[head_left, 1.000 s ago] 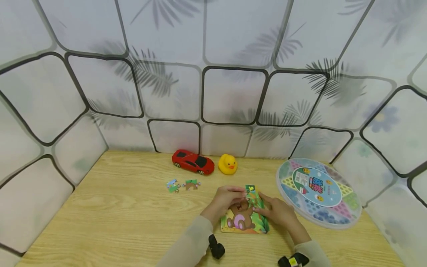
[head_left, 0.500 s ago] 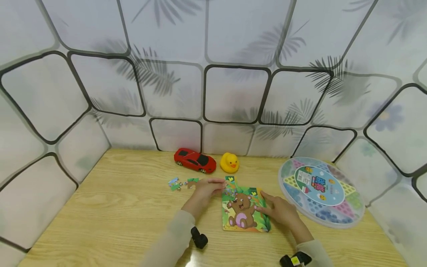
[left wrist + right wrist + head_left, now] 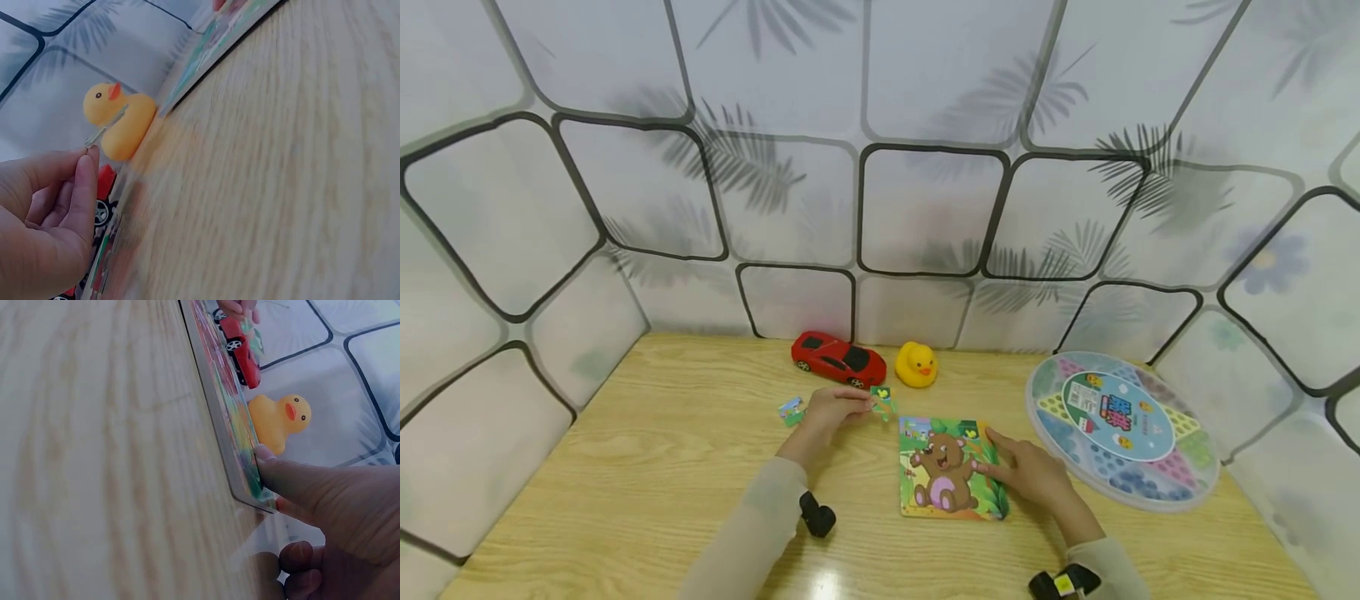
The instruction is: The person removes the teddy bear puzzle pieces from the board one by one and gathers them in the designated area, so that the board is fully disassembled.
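Note:
A small green jigsaw piece [image 3: 882, 402] with a yellow shape on it is pinched between the thumb and fingertips of my left hand [image 3: 831, 410]. The left wrist view shows this piece [image 3: 107, 127] edge-on, raised in front of the duck. To its right lies a square bear jigsaw puzzle [image 3: 946, 471] on the table. My right hand [image 3: 1028, 473] holds its right side, thumb on the face and index finger at the edge. In the right wrist view the remaining fingers of that hand [image 3: 350, 519] are curled beside the board. A loose piece [image 3: 791, 411] lies left of my left hand, which hides another.
Along the back wall stand a red toy car [image 3: 838, 360] and a yellow rubber duck [image 3: 916, 365]. A large round board-game case [image 3: 1122, 429] lies at the right. Patterned fabric walls [image 3: 797, 300] border the wooden table [image 3: 647, 475].
My left hand has carried the piece from over the puzzle leftward toward the loose pieces, uncovering the bear picture. My right hand stays at the puzzle's right side.

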`<control>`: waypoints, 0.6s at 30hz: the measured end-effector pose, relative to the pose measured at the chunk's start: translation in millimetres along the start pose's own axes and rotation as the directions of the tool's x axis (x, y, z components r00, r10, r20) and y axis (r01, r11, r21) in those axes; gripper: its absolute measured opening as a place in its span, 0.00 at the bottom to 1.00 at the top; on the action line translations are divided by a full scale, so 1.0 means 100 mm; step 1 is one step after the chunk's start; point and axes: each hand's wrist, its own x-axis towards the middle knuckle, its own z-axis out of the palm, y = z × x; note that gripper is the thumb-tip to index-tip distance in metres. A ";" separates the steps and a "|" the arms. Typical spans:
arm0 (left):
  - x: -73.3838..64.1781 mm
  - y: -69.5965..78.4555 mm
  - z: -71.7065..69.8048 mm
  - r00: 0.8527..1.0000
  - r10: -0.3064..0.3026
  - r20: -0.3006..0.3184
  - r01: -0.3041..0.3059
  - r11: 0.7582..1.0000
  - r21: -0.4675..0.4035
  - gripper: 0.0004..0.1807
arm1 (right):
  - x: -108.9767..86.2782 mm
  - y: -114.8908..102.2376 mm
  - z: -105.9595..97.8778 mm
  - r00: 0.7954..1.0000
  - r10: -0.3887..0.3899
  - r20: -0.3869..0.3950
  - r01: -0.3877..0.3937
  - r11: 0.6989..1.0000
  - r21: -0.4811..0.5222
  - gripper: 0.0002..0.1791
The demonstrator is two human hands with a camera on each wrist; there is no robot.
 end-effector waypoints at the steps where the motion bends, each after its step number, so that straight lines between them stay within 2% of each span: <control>1: 0.01 0.00 -0.01 1.000 -0.006 -0.013 0.006 1.000 0.012 0.10 | 0.00 0.00 0.00 1.000 0.003 -0.001 -0.003 1.000 0.000 0.41; 6: 0.01 0.00 -0.03 0.998 -0.028 -0.050 0.029 0.999 0.028 0.11 | -0.01 0.00 0.00 1.000 0.005 -0.007 -0.005 1.000 0.002 0.41; 10: 0.02 -0.01 -0.03 0.998 -0.023 -0.064 0.025 0.999 0.035 0.11 | -0.01 0.01 0.01 1.000 0.005 -0.017 -0.005 1.000 0.002 0.41; 13: 0.03 -0.01 -0.03 0.997 -0.010 -0.075 0.014 0.998 0.056 0.11 | -0.01 0.01 0.02 1.000 0.004 -0.018 -0.003 1.000 0.013 0.42; 18: 0.03 0.01 -0.03 0.993 0.053 -0.102 -0.038 0.989 0.146 0.09 | 0.00 0.03 0.03 1.000 0.005 -0.024 -0.005 1.000 0.014 0.42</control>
